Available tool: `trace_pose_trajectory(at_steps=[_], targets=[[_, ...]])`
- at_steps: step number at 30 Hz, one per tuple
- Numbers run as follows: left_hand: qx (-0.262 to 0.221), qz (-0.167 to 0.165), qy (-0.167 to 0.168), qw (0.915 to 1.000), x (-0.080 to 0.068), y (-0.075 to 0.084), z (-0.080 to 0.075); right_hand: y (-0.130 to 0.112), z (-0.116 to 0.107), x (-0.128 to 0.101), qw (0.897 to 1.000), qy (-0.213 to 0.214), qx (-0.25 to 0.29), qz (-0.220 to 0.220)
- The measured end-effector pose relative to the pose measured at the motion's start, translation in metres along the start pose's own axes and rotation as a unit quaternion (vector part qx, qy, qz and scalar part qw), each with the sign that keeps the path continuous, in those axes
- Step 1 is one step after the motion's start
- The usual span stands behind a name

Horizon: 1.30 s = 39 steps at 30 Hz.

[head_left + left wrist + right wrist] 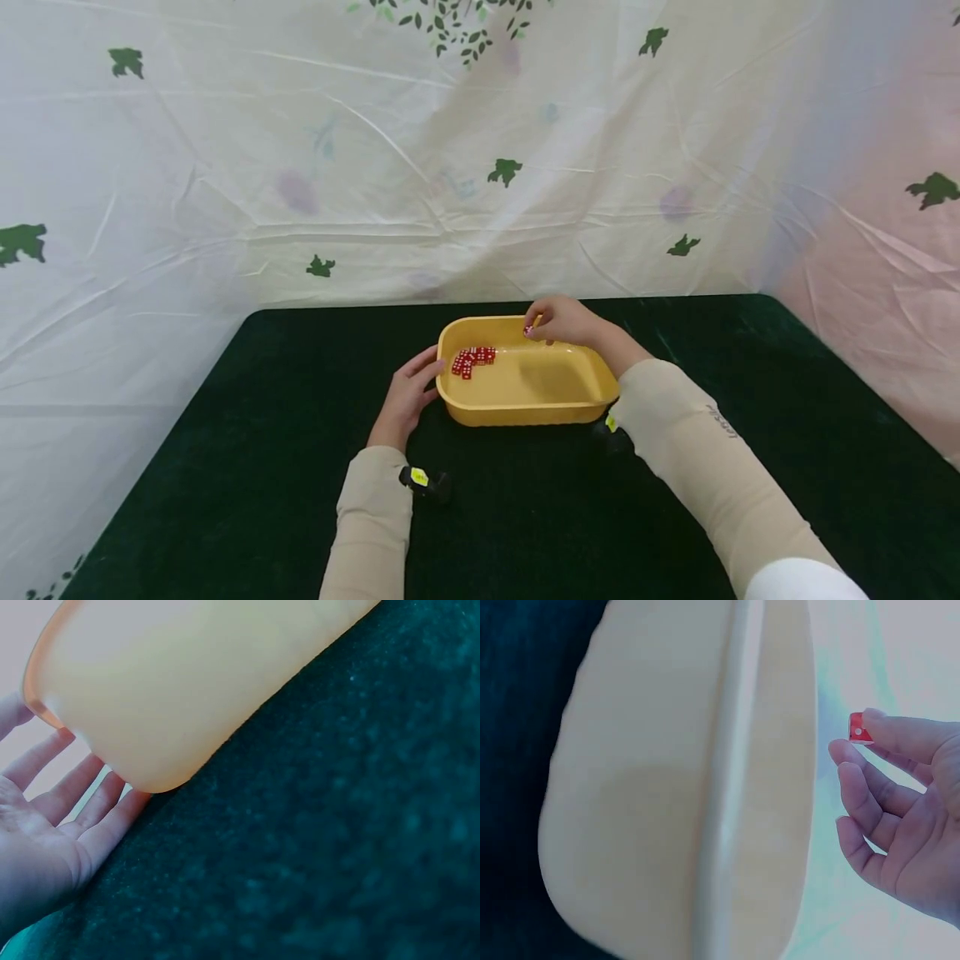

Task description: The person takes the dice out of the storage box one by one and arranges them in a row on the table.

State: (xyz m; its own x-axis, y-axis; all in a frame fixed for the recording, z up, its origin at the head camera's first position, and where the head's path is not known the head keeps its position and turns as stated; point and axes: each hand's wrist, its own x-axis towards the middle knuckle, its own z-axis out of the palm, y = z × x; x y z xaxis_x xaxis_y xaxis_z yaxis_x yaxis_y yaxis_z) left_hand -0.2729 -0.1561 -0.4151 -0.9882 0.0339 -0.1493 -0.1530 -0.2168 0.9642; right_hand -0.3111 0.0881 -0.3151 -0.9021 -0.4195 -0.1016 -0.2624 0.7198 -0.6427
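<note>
A yellow plastic tub (525, 408) stands on the dark green tablecloth (262, 467). Several red dice (471, 361) lie in its far left corner. My left hand (408, 393) rests with straight fingers against the tub's left wall (180, 690); in the left wrist view the fingers (97, 806) touch its rounded corner. My right hand (558, 321) hovers over the tub's far rim and pinches one red die (528, 331) at the fingertips. The right wrist view shows that die (860, 727) held between thumb and fingers, beside the tub (682, 795).
A white sheet printed with green leaves (480, 150) hangs behind and to both sides of the table. The table's rounded far corners show at left and right. Small black tags with yellow marks (420, 477) sit at both wrists.
</note>
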Motion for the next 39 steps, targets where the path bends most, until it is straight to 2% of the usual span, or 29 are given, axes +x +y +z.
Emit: trace_pose_trajectory(at_steps=[12,17,20,24,39], targets=[[0.001,-0.006,0.005,1.0000,0.001,0.000,0.000,0.025,-0.032,-0.020,0.999,0.044,-0.005,0.009],[0.010,-0.008,0.009,0.9999,0.001,0.000,0.000,0.042,-0.042,-0.030,0.998,0.060,0.004,0.032],[0.008,0.001,0.004,1.0000,0.001,-0.001,0.000,0.052,-0.047,-0.035,0.997,0.064,0.006,0.042],[0.001,0.012,0.001,0.9999,0.001,-0.003,0.000,0.064,-0.052,-0.043,0.996,0.069,0.000,0.049],[-0.002,0.009,0.006,0.9999,0.001,-0.003,0.000,0.107,-0.059,-0.073,0.992,0.093,0.002,0.080]])
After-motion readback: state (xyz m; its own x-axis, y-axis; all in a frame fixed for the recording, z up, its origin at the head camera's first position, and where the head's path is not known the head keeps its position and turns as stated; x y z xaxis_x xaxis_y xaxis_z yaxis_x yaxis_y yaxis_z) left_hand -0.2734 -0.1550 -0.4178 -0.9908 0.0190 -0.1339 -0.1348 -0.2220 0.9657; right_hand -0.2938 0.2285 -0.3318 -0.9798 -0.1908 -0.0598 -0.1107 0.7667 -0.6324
